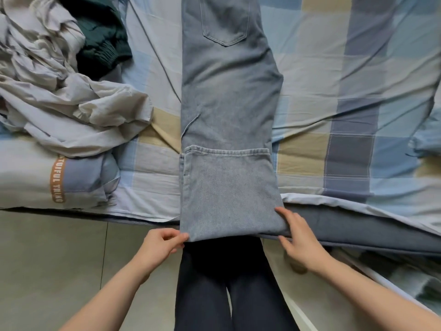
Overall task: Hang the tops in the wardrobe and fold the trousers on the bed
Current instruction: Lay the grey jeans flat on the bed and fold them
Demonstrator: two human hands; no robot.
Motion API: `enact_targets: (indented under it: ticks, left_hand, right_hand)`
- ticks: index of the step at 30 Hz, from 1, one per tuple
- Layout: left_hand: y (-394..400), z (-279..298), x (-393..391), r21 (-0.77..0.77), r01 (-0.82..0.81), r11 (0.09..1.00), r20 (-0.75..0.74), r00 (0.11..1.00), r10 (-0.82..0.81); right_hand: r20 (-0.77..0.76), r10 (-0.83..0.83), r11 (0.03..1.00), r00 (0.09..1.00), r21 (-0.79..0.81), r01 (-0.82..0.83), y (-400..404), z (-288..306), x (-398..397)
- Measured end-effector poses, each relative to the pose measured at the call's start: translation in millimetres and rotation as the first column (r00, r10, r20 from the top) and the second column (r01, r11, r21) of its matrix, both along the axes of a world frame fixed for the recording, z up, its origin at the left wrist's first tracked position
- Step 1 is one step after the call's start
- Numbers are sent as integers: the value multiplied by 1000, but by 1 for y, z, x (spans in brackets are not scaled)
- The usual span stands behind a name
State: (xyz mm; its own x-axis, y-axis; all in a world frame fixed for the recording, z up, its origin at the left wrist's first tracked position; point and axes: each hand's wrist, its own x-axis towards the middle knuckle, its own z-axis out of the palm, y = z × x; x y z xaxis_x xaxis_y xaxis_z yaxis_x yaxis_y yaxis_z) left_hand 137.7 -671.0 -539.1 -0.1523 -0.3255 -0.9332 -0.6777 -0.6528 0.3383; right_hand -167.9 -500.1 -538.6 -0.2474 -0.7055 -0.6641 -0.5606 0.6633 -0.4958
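Jeans (229,96), light blue denim, lie lengthwise down centre of bed (358,80), waist end running off frame at 12 o'clock, back pocket (224,22) face up. Legs stacked one on the other. Hem end folded back up over the legs; hem edge (226,151) sits across the denim roughly mid-frame, fold line at bed's near edge, 6 o'clock.

L hand (160,242): thumb + fingers pinch the lower-left corner of the fold. Grasping denim.
R hand (298,237): fingers fairly straight, spread along the lower-right corner of the fold, touching it; thumb side on top of cloth, other fingertips at the edge. Looks more like pressing than gripping, not clenched.

Bed cover = checked, blue/grey/beige blocks, creased at 3 o'clock. Its near edge is turned so a plain grey-blue underside (358,225) shows, 4 o'clock.

Pile of crumpled pale grey-beige garments (59,91) at 9–10 o'clock, well apart from jeans. Dark green knit (100,37) w/ ribbed cuff lies on/behind pile at 11 o'clock. Below pile, bedding w/ orange strip of white lettering (57,180), partly readable only.

Person's legs in dark trousers (229,283) at 6 o'clock, directly under the fold. Pale tiled floor (59,259) at 7–8 o'clock.
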Motion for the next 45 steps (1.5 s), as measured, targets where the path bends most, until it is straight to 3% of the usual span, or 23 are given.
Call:
enact_targets:
  ticks: [5, 10, 13, 16, 20, 22, 25, 28, 31, 34, 35, 37, 39, 40, 43, 45]
  left_hand:
    - [6, 54, 8, 111, 57, 992, -74, 996, -49]
    - [-6, 80, 28, 408, 259, 876, -247, 954, -167]
    - [-35, 75, 22, 428, 327, 843, -307, 929, -205]
    - [-88, 64, -7, 399, 263, 879, -318, 938, -136]
    - [-183, 47, -67, 153, 114, 982, -325, 944, -58]
    - [-226, 29, -104, 51, -28, 998, -338, 940, 44]
    - [-280, -12, -153, -168, -244, 955, -267, 944, 195]
    - [-285, -72, -167, -310, -170, 935, -116, 983, 140]
    - [-240, -122, -158, -218, -5, 976, -6, 1000, 4]
    - [-197, -126, -149, -354, -32, 935, 50, 997, 54]
    - [-186, -126, -143, -366, -33, 930, 48, 997, 54]
    - [-170, -126, -134, -394, -1, 919, 31, 999, 15]
    - [-164, -128, -131, -497, 142, 856, 107, 989, -102]
    - [-162, -128, -131, -563, 207, 800, 160, 977, -140]
    - [-155, -122, -139, -723, 210, 658, 213, 974, -78]
    - [-150, -123, -140, -754, 173, 633, 201, 979, -28]
  right_hand:
    - [-132, 179, 984, 975, 42, -175, 8, 45, -3]
    - [33, 363, 916, 931, 173, -363, 2, 81, -22]
    - [83, 406, 907, 910, 82, -413, -21, 84, -37]
    - [185, 280, 956, 942, 42, -292, -75, 71, -66]
    - [294, 110, 987, 949, 81, -140, -171, 51, -117]
    - [341, -142, 990, 929, 57, 130, -218, 36, -141]
    - [343, -558, 794, 756, -43, 606, -281, -2, -173]
    - [277, -803, 559, 528, 39, 828, -297, -60, -179]
    - [189, -848, 530, 495, 285, 799, -264, -111, -144]
    - [94, -720, 692, 688, 180, 699, -228, -128, -111]
    - [101, -693, 720, 714, 151, 678, -217, -130, -104]
    - [244, -724, 689, 645, 220, 690, -196, -132, -92]
    - [385, -806, 577, 449, 347, 739, -185, -130, -86]
    - [420, -817, 556, 395, 394, 732, -184, -128, -86]
    - [463, -810, 562, 358, 442, 699, -185, -129, -93]
    - [494, -784, 597, 376, 435, 674, -185, -129, -95]
